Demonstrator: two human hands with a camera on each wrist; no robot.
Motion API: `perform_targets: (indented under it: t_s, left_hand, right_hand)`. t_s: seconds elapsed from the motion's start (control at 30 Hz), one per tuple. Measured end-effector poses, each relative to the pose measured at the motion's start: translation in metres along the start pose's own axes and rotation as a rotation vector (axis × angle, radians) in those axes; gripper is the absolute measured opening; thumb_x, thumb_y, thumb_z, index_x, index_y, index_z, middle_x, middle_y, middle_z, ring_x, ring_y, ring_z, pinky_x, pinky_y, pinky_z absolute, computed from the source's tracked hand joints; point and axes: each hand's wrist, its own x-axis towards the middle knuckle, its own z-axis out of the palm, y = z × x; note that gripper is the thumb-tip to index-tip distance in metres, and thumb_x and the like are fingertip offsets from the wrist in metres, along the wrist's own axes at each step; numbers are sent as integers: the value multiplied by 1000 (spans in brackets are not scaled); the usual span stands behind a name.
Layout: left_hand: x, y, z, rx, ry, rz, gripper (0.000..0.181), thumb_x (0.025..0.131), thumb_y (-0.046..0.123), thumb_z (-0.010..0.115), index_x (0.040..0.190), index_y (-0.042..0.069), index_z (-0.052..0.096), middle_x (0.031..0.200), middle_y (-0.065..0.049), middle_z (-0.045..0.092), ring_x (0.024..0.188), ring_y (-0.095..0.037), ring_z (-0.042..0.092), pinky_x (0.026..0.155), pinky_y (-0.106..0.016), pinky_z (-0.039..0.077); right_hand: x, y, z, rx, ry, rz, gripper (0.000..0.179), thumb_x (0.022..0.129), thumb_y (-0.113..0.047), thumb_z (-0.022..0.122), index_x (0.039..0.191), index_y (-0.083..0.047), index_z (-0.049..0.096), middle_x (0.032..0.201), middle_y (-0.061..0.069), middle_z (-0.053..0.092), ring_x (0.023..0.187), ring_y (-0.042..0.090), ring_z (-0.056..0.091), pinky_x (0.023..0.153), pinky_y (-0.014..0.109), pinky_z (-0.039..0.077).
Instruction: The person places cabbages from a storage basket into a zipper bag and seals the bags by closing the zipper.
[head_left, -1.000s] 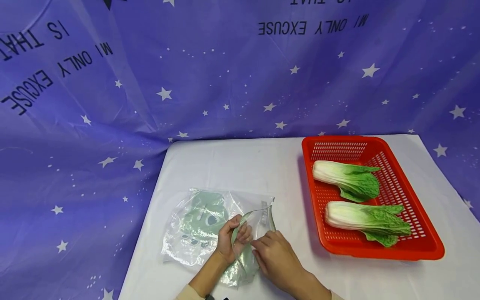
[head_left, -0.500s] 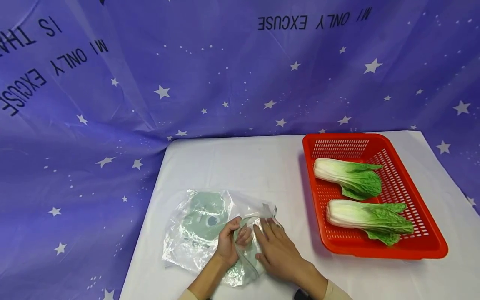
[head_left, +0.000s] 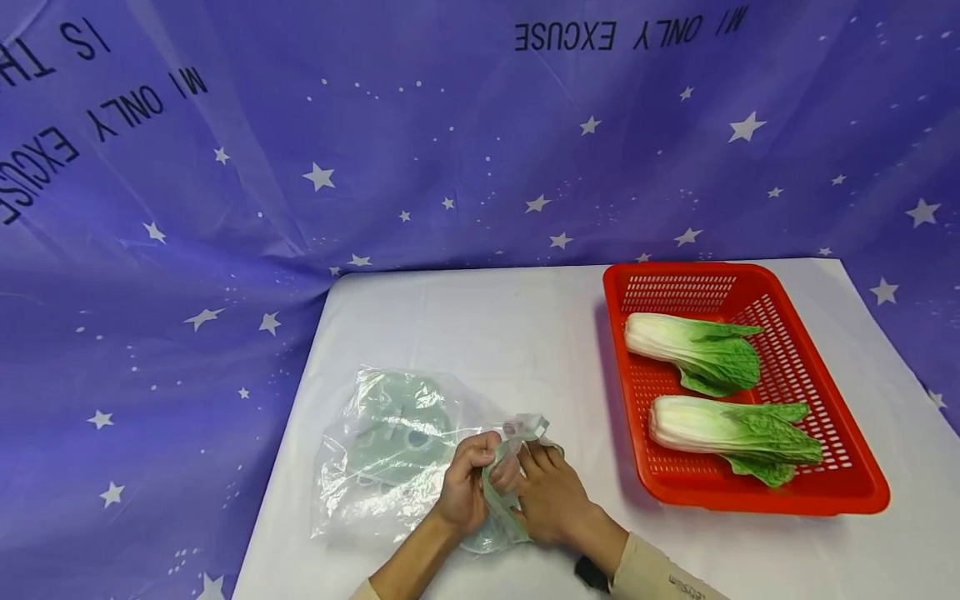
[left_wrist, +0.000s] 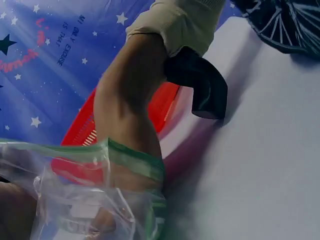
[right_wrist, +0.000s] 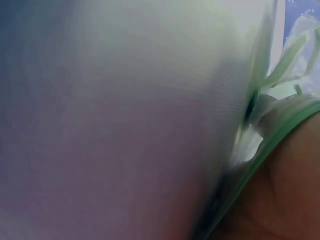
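Head view: left hand [head_left: 465, 485] grips mouth of clear bag [head_left: 401, 437], thumb outside, fingers curled, seen through plastic. Right hand [head_left: 557, 498] at 3 o'clock of left: fingers extended, close together, at bag mouth; tips partly hidden. Bag body flat on white table [head_left: 465, 325], 10 o'clock of hands. Red basket [head_left: 750, 497] at 2 o'clock; two cabbages [head_left: 693, 352] [head_left: 731, 429] inside, leaves toward 3 o'clock.

Left wrist view: bag's green rim before right forearm [left_wrist: 127, 95], 8 o'clock. Finger state unclear.

Right wrist view: mostly blur; green rim against skin, 4 o'clock. Fingers: cannot tell.
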Motion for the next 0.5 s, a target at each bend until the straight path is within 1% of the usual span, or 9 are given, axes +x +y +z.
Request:
perform_targets:
  t_s: [0.07, 0.1, 0.17, 0.23, 0.3, 0.4, 0.47, 0.5]
  left_hand:
    - [1, 0, 1, 9, -8, -14, 23, 84, 1, 24, 72, 14, 38, 62, 5, 38, 55, -8, 34, 53, -19, 33]
    - [2, 0, 0, 11, -2, -14, 23, 84, 0, 23, 72, 14, 38, 62, 4, 37, 54, -8, 34, 52, -19, 32]
    - [2, -1, -3, 28, 24, -15, 24, 84, 0, 22, 72, 14, 37, 61, 4, 37, 54, -8, 34, 51, -19, 32]
    - [2, -2, -7, 57, 63, -24, 23, 84, 1, 22, 72, 16, 35, 61, 6, 38, 53, -7, 34, 52, -18, 33]
    - [3, -2, -9, 51, 89, -16, 23, 85, 2, 22, 72, 16, 35, 60, 6, 38, 53, -8, 33, 54, -20, 32]
    - [5, -2, -11, 34, 117, 7, 23, 86, 3, 23, 72, 17, 35, 59, 6, 36, 52, -9, 31, 55, -21, 30]
    - [6, -1, -10, 4, 112, 34, 24, 87, 3, 24, 73, 16, 37, 59, 5, 33, 52, -11, 28, 55, -23, 27]
    - [6, -1, -10, 5, 112, 38, 24, 88, 3, 24, 72, 17, 36, 58, 4, 32, 52, -11, 27, 55, -24, 26]
  right_hand:
    - [1, 1, -1, 32, 24, -12, 67, 94, -50, 51, 143, -6, 48, 146, 20, 43, 138, 38, 33, 112, 50, 25]
    - [2, 1, -2, 57, 38, -22, 65, 94, -46, 52, 144, -5, 47, 146, 21, 42, 139, 40, 31, 112, 51, 24]
    - [0, 2, -9, 155, 40, -38, 61, 95, -35, 54, 146, -3, 43, 150, 23, 37, 142, 41, 25, 114, 53, 22]
    - [-4, 4, -20, 261, 36, -71, 65, 90, -18, 61, 148, 0, 38, 152, 26, 31, 143, 41, 21, 114, 53, 22]
    - [-10, 5, -32, 323, 19, -105, 70, 84, -5, 62, 148, 0, 36, 154, 26, 28, 145, 39, 19, 114, 53, 23]
    - [-22, 6, -52, 367, -5, -153, 76, 78, 5, 61, 149, 1, 34, 155, 24, 27, 145, 35, 19, 114, 50, 24]
    - [-30, 7, -65, 388, -7, -178, 66, 85, 4, 57, 148, 1, 37, 155, 21, 30, 144, 32, 24, 113, 48, 26]
    - [-34, 8, -71, 406, -4, -189, 61, 89, 2, 56, 147, 1, 39, 154, 19, 32, 143, 32, 26, 113, 48, 27]
